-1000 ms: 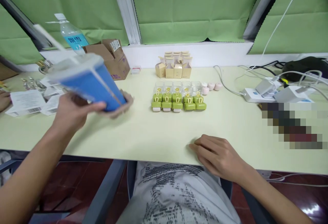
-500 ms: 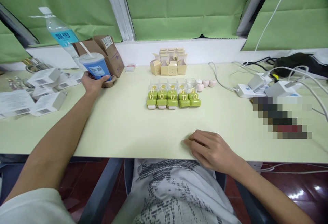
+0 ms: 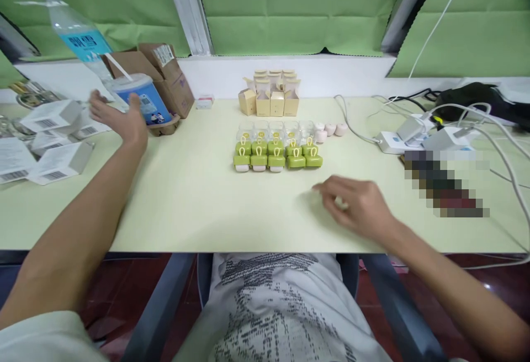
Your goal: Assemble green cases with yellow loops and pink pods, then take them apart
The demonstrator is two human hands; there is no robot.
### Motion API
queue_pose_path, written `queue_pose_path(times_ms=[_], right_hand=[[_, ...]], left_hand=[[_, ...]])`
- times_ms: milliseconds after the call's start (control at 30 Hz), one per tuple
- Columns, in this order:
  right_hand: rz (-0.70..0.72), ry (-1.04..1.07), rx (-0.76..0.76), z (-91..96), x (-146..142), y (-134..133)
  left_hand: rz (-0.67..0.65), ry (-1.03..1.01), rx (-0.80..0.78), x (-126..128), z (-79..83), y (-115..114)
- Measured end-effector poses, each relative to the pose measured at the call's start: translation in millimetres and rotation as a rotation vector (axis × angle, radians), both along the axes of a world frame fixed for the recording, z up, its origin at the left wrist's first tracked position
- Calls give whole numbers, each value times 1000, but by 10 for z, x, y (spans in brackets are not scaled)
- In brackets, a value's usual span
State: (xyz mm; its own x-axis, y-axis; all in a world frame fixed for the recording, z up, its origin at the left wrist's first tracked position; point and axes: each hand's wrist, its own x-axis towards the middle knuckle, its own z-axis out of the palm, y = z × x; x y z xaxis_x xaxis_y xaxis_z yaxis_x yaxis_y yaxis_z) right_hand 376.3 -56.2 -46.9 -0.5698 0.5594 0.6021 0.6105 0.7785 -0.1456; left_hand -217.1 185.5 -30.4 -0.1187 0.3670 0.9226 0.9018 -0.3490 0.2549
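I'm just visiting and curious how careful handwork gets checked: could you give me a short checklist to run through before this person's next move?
1. Blue cup sits in its cardboard holder: ok.
2. Left hand is off the cup: cannot tell; it is open in front of it, but contact is unclear.
3. Right hand is free: ok; nothing shows in its loosely curled fingers.
4. Green-topped pieces are lined up: ok; two rows of five.
5. All the small beige boxes are closed: not ok; several have open flaps.
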Motion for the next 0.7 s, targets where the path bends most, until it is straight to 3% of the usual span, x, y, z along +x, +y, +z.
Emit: queue_pose_path(times_ms=[67, 100, 167, 267, 333, 400, 500, 700], right_hand=[[-219, 10, 5, 127, 155, 422], [-320, 3, -2, 175, 215, 649], [-451, -30, -32, 219, 281, 1059], [-513, -14, -62, 145, 281, 1414], [-530, 1, -12, 39, 283, 1482], [-509, -19, 48, -67, 326, 1491], [-443, -89, 90, -179, 453, 1524], [-338, 4, 138, -172, 529, 1548]], left_hand=[[75, -107, 161, 289, 227, -118], [20, -145, 202, 539, 331, -209], [-264, 68, 49, 1179, 468, -444], [-473, 386, -85, 2095, 431, -822], [-477, 503, -154, 2429, 296, -1000], [-464, 494, -173, 2503, 149, -1087], [-414, 539, -125, 2345, -6, -1089], [-381, 649, -52, 2164, -118, -992]])
